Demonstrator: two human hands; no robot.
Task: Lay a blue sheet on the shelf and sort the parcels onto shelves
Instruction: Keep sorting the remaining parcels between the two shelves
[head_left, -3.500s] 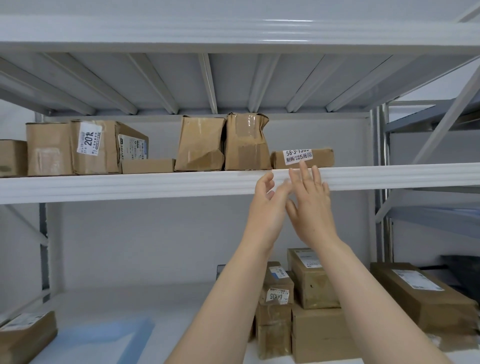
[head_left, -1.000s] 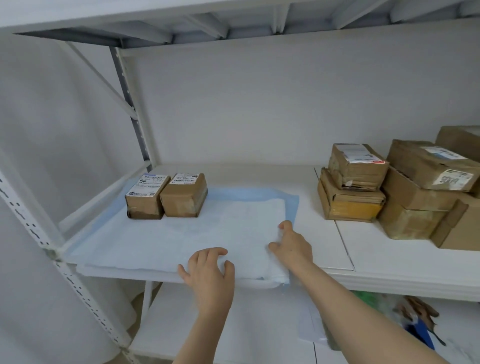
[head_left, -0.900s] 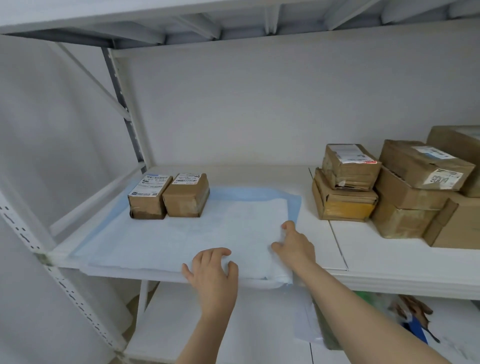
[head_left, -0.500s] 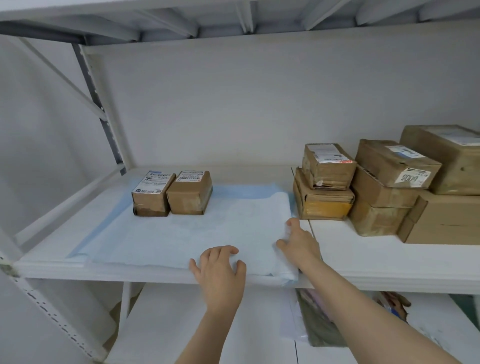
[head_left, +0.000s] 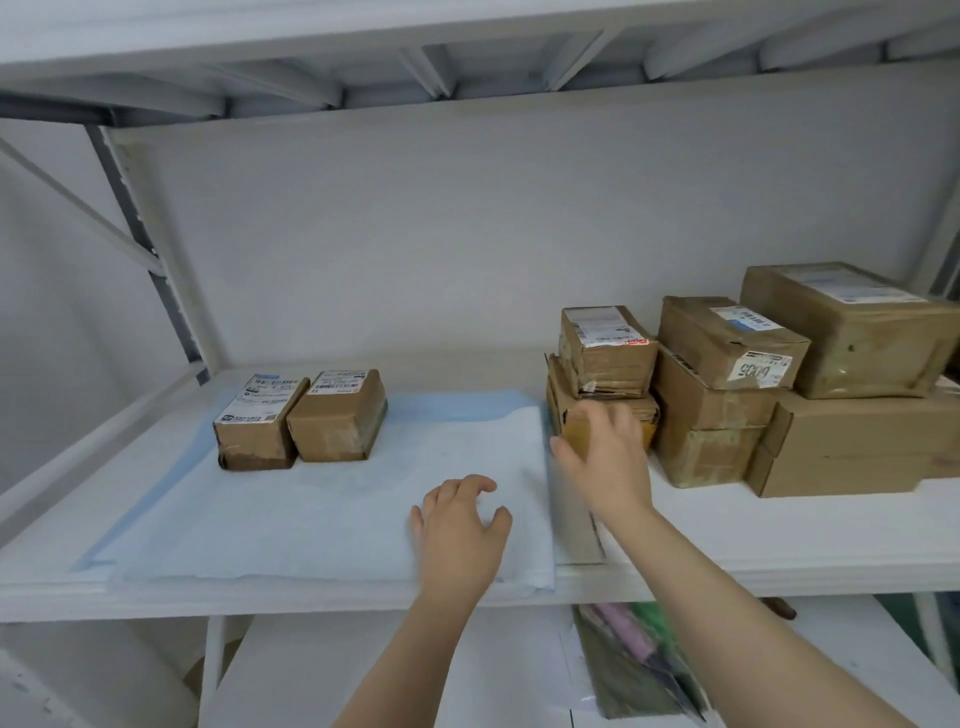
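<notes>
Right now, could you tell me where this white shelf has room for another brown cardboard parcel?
Free: the middle of the pale blue sheet, between the two small brown cardboard parcels at back left and the left hand at front; also the white shelf board before the stacked brown parcels. Crowded: that stack at back right, where the right hand is.
</notes>
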